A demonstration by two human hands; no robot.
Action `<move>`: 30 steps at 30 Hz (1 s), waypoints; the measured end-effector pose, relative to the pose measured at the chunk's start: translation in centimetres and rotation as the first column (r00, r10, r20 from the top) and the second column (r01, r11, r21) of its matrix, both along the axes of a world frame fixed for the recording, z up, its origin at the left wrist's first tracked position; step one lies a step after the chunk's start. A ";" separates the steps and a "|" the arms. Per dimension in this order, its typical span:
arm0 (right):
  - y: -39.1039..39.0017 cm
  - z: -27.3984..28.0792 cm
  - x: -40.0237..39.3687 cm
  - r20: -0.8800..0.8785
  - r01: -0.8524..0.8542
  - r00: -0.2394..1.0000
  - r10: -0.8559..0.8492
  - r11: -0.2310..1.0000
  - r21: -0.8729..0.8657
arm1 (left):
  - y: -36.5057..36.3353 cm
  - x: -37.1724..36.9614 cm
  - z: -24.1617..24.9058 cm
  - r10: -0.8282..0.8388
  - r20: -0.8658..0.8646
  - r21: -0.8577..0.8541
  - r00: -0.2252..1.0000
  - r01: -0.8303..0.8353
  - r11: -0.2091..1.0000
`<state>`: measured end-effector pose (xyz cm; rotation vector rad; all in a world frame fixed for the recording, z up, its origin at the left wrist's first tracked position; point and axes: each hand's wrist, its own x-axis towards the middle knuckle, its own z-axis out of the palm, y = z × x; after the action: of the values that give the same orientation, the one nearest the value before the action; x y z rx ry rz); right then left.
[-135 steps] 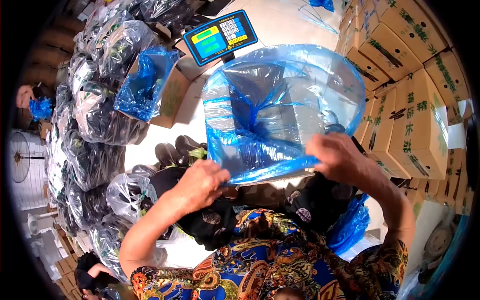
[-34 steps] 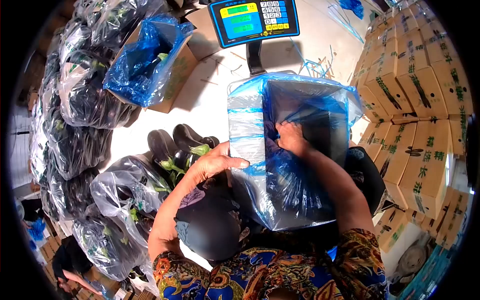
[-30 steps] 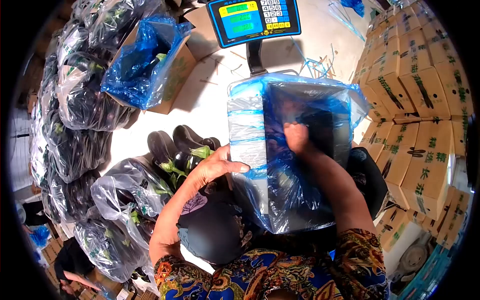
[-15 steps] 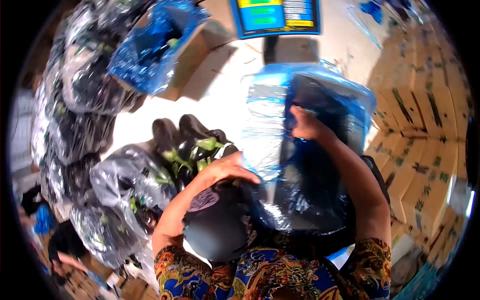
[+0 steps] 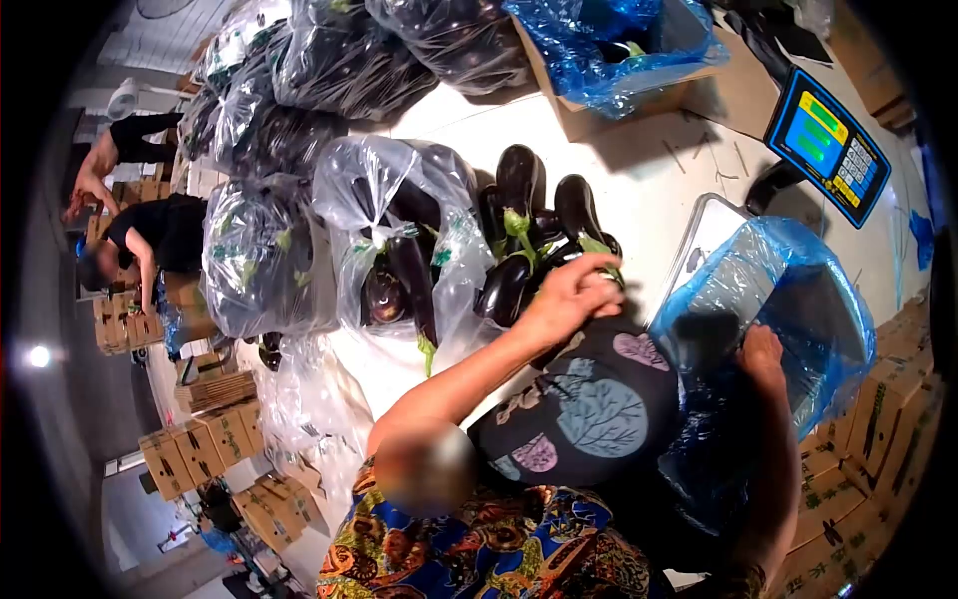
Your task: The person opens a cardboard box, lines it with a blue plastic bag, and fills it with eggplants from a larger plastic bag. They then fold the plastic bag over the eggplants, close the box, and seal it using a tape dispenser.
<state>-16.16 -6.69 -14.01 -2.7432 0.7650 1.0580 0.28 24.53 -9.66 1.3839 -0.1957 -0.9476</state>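
Observation:
My left hand (image 5: 577, 298) is over the near end of a pile of loose dark eggplants (image 5: 519, 185), beside a green stem end. Its fingers are bent and apart, holding nothing. My right hand (image 5: 761, 351) is inside a blue plastic liner (image 5: 848, 299), its fingers closed on the film. The liner covers an open container on a metal scale plate (image 5: 699, 235). Left of the pile, a clear bag of eggplants (image 5: 404, 250) stands close by.
A scale display (image 5: 828, 148) stands behind the container. A blue-lined carton (image 5: 579, 115) is at the top. More bagged eggplants (image 5: 264, 255) lie left. Cartons (image 5: 848, 479) are stacked at right. Two people (image 5: 165, 235) bend at far left.
The view has swung left, so the table contents sit farther right. My left hand has left the container's edge and is over the eggplants. My right hand is still inside the liner.

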 end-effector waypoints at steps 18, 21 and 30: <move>3.5 -0.1 -6.3 0.191 0.265 0.910 -0.367 0.872 0.411 | 4.6 11.1 -16.3 -0.153 0.789 0.568 0.595 -0.612 0.550; 2.7 0.4 -5.6 0.147 0.290 0.914 -0.377 0.863 0.413 | 3.7 12.8 -17.8 -0.125 0.665 0.718 0.736 -0.584 0.379; 2.3 10.6 -1.2 0.323 -0.058 0.939 -0.119 0.870 0.490 | 6.0 10.0 -7.1 0.097 -0.734 -0.331 0.672 -0.479 0.813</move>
<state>-17.38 -4.39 -3.40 -2.3588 0.4087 0.6202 10.27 30.51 -16.74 0.4755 0.3425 -0.9791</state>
